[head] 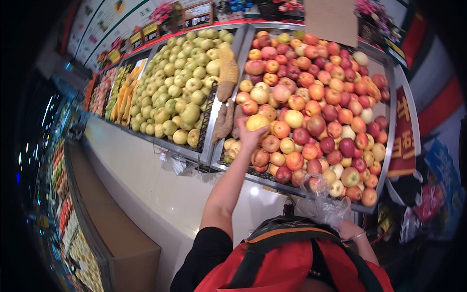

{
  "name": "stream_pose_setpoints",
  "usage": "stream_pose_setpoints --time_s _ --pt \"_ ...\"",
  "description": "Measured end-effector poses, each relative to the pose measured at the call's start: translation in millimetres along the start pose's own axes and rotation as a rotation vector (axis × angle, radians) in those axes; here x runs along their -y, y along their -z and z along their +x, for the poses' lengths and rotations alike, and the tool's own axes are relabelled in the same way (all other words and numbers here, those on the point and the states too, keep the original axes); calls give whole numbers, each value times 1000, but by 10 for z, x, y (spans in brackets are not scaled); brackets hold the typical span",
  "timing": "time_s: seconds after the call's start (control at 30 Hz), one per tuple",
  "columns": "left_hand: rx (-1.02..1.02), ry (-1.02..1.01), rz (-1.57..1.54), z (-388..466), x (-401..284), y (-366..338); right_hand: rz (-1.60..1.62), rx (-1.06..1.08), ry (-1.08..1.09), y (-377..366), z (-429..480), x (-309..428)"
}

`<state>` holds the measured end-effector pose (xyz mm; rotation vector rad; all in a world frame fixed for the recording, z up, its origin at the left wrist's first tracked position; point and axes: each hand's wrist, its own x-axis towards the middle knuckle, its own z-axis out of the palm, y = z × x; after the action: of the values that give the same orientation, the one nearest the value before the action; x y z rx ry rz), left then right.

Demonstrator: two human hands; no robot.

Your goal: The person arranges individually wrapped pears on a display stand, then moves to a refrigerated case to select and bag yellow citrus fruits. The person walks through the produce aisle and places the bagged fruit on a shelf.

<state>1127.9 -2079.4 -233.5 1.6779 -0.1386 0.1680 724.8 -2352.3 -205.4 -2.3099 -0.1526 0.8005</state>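
My left hand (250, 133) is stretched out over the left part of a bin of mixed red and yellow apples (301, 135), its fingers around a yellow round fruit (257, 123). Low at the right, near my body, my right hand (348, 230) holds a clear plastic bag (324, 202), which hangs by the bin's front edge; the fingers are partly hidden by the bag. Brown root vegetables (224, 120) lie on the divider just left of the yellow fruit. A root in a yellow foam net (227, 69) lies above them.
Green-yellow pears or apples (182, 80) fill the neighbouring bin, with more produce bins beyond. A metal rim (277, 187) borders the apple bin. Price signs (198, 16) and flower pots stand along the back. A brown counter (109, 204) is at the lower left, and bags (430, 200) are at the right.
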Motion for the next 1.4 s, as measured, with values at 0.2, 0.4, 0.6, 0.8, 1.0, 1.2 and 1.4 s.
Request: stream_pose_setpoints --time_s 0.2,0.4,0.6,0.8,1.0,1.2,1.4 --pt "83 -83 227 103 157 -215 134 89 117 421 274 130" --pt "232 84 552 79 159 -79 60 198 86 729 510 511" --pt "302 -33 455 -264 -216 256 614 306 195 964 723 905" --pt "985 -201 -98 -1349 -843 893 706 446 302 622 1044 1138" --pt "1170 446 -159 -2266 -903 1508 872 302 276 187 1273 1495" --pt "866 539 -111 -2743 -639 2079 789 191 233 -306 1629 1927" --pt "506 595 -56 -3121 -487 2571 740 293 214 -680 1788 2187"
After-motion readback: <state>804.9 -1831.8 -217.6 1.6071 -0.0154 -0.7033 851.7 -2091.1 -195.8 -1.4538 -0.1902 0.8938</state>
